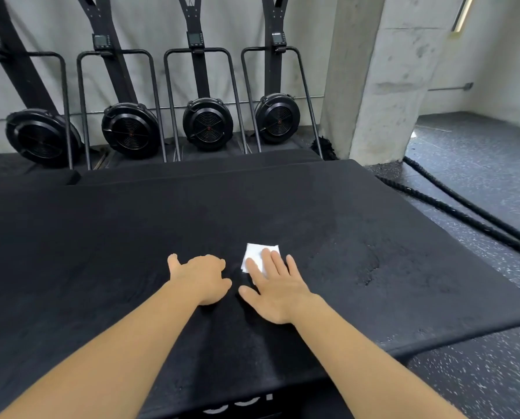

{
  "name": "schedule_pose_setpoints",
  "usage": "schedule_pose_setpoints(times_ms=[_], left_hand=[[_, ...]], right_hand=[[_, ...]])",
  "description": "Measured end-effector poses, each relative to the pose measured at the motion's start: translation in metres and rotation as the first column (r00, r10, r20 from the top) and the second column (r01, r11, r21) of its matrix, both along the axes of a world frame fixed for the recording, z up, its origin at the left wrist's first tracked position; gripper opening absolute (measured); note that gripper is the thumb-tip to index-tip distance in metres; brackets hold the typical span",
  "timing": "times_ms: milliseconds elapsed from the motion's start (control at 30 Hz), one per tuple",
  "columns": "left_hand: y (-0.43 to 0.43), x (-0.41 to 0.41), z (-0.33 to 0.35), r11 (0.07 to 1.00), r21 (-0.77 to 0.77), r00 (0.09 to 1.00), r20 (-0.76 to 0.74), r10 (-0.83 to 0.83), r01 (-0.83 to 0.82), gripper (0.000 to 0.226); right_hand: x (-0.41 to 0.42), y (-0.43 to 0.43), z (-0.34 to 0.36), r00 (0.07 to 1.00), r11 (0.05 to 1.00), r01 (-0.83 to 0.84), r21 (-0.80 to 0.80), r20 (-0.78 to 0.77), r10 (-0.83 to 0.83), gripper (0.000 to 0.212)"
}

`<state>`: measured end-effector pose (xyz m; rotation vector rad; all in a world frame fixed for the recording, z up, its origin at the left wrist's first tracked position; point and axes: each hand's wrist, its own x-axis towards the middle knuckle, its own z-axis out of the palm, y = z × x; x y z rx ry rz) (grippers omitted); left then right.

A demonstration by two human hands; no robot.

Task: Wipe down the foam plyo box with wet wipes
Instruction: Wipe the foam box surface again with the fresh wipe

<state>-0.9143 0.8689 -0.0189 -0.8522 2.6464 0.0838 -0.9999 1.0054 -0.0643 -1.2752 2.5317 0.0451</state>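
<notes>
The right hand [275,285] lies flat with its fingers straight and slightly spread, the fingertips pressing a small white folded wet wipe [256,254] onto the top of the large black foam plyo box [101,237]. The wipe sits around the middle of the top. Just beside it, the left hand [199,278] rests on the foam, fingers loosely bent, holding nothing.

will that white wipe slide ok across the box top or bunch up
The wet wipe is probably thin and floppy: it lies flat under the straight fingers of the right hand. On the matte, textured top of the foam plyo box it may drag and bunch rather than glide. It looks light, so it would likely droop if lifted by a corner.
</notes>
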Motion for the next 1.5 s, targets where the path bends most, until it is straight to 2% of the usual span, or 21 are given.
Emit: schedule_pose_setpoints(times_ms=[133, 267, 433, 600, 700, 1000, 1200, 1267, 1500], left_hand=[[0.012, 0.012, -0.001, 1.0, 0.017, 1.0, -0.003, -0.012, 0.012, 0.058], [0.015, 0.012, -0.004, 1.0, 0.028, 1.0, 0.007, -0.008, 0.008, 0.064], [0.013, 0.01, -0.007, 0.999, 0.045, 1.0, 0.022, -0.004, 0.003, 0.065], [0.013, 0.011, -0.009, 0.999, 0.04, 1.0, 0.02, -0.009, 0.008, 0.066], [0.012, 0.009, -0.009, 0.999, 0.041, 1.0, 0.028, -0.009, 0.008, 0.066], [0.016, 0.012, -0.008, 1.0, 0.005, 0.999, 0.029, -0.014, 0.013, 0.065], [0.018, 0.014, -0.008, 1.0, -0.022, 0.999, 0.038, -0.019, 0.02, 0.065], [0.018, 0.015, -0.01, 1.0, -0.018, 0.999, 0.041, -0.015, 0.016, 0.065], [0.014, 0.011, -0.014, 1.0, -0.006, 0.998, 0.052, -0.023, 0.023, 0.066]], right_hand=[[-0.025, 0.012, 0.005, 1.0, 1.0, -0.016, -0.018, 0.02, 0.017, 0.06], [-0.072, 0.036, 0.007, 0.992, 0.99, 0.129, -0.059, -0.005, -0.13, 0.054], [-0.12, 0.06, 0.011, 0.958, 0.958, 0.288, -0.016, 0.004, -0.288, 0.053], [-0.118, 0.059, 0.011, 0.928, 0.928, 0.372, 0.0, -0.002, -0.372, 0.059], [-0.088, 0.051, 0.007, 0.936, 0.936, 0.352, -0.014, -0.013, -0.352, 0.066], [0.03, 0.036, 0.001, 0.991, 0.991, 0.129, -0.034, 0.037, -0.128, 0.07], [0.031, 0.038, 0.002, 0.999, 0.999, 0.001, -0.052, 0.033, 0.001, 0.063], [0.01, 0.045, 0.003, 0.999, 0.998, 0.023, -0.058, 0.029, -0.022, 0.061], [-0.082, 0.079, 0.004, 0.961, 0.959, 0.273, -0.078, -0.015, -0.274, 0.051]])
